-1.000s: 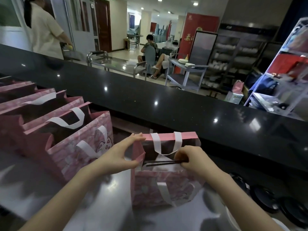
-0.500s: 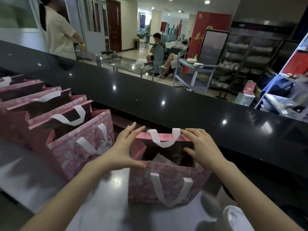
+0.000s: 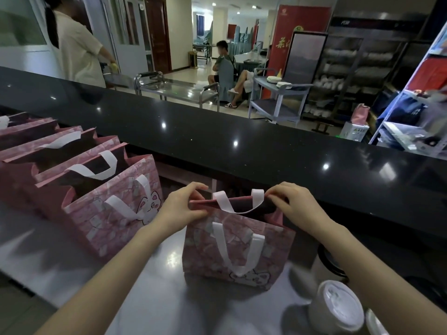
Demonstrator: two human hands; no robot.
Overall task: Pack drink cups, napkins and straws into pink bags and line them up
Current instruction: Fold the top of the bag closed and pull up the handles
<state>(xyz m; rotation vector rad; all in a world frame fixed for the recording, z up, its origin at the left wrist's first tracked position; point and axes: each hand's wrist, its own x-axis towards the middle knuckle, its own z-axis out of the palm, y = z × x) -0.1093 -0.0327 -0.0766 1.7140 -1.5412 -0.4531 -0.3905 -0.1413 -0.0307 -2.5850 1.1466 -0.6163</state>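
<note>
A pink bag (image 3: 235, 250) with white ribbon handles and a cartoon face stands upright on the steel worktop (image 3: 154, 298) in front of me. My left hand (image 3: 180, 211) pinches its top rim at the left corner. My right hand (image 3: 296, 206) pinches the top rim at the right corner. The bag's mouth is nearly closed and its contents are hidden. A row of several similar pink bags (image 3: 113, 211) stands to the left. A white lidded drink cup (image 3: 337, 308) sits at the lower right.
A raised black counter (image 3: 242, 146) runs across behind the bags. Dark round lids (image 3: 331, 262) lie at the right under my forearm. Beyond the counter are steel trolleys, shelves, a standing person and a seated person.
A dark straw went from my right hand into the bag. Both hands then shifted from spreading the opening to pinching the top corners, and the mouth narrowed.
</note>
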